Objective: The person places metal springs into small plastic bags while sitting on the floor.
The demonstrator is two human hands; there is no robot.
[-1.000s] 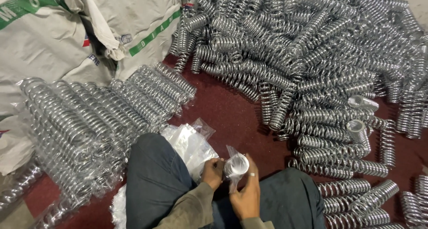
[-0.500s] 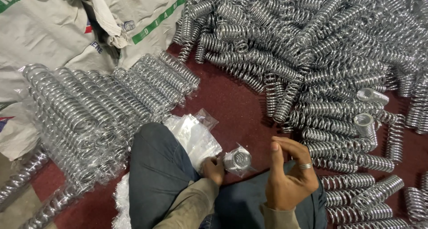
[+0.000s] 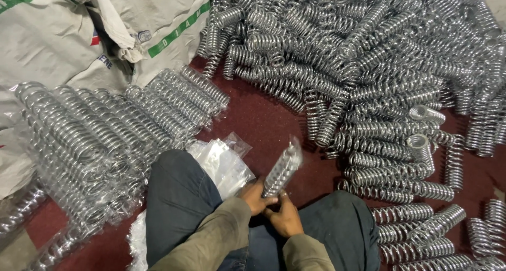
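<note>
My sleeves [image 3: 211, 239] are olive-green cloth, creased at the cuffs, and my trousers [image 3: 179, 197] are dark blue-grey. My hands are bare, with no gloves.

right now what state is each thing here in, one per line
spring in a clear sleeve: bagged, tilted, held at its lower end
left hand: fingers closed on the spring's base
right hand: touching its lower end
bagged springs: stacked in rows
loose springs: bare, heaped
empty sleeves: lying flat
sacks: slumped
</note>
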